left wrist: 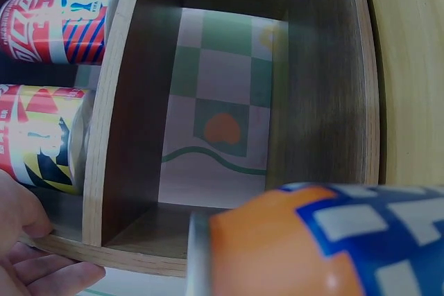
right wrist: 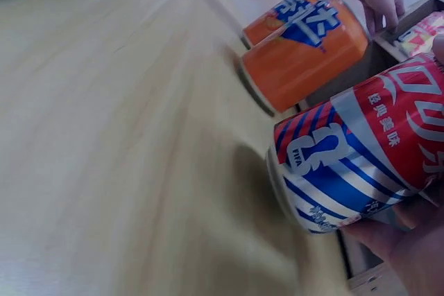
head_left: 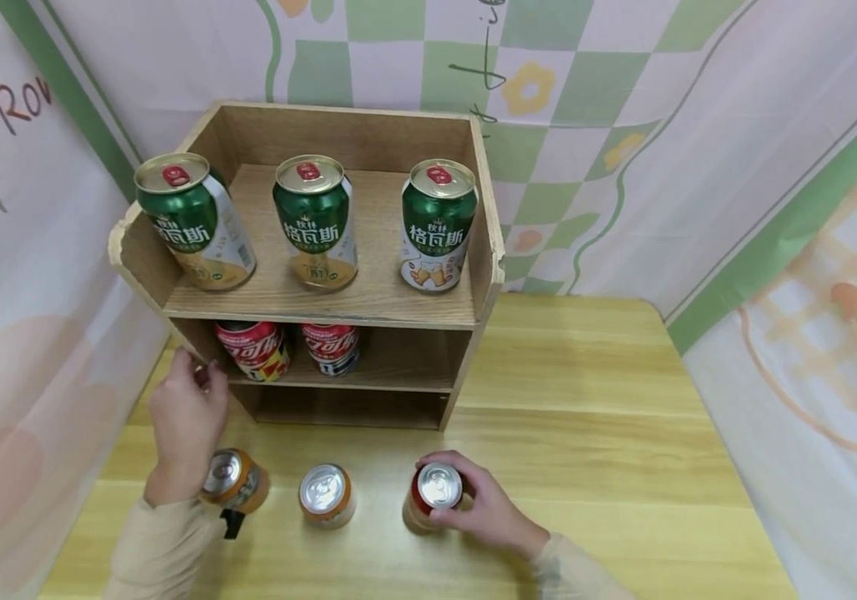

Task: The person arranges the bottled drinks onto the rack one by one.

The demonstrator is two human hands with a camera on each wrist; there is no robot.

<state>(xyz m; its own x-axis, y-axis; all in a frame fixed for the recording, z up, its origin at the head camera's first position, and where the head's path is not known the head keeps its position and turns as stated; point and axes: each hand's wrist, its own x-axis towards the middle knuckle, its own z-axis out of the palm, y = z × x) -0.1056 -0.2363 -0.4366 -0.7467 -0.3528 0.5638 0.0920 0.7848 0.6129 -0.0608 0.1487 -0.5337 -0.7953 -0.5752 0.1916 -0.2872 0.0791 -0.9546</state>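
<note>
My right hand (head_left: 484,504) grips a red cola can (head_left: 419,507) round its upper part, in front of the wooden shelf (head_left: 353,318). In the right wrist view the can's base is close over the tabletop, with a shadow beside it. My left hand (head_left: 190,408) holds the shelf's left side panel at its front edge, thumb inside and fingers outside in the left wrist view. Near that thumb, a cola can (left wrist: 48,136) lies within the middle tier, beside another cola can (head_left: 332,348). Two orange soda cans, one under my left wrist (head_left: 248,486) and one nearer the middle (head_left: 327,500), stand on the table.
Three green kvass cans, at left (head_left: 196,225), middle (head_left: 316,225) and right (head_left: 438,229), stand on the shelf's top tier. Patterned cloth (head_left: 548,158) hangs behind and at both sides. The wooden table (head_left: 586,433) extends to the right of the shelf.
</note>
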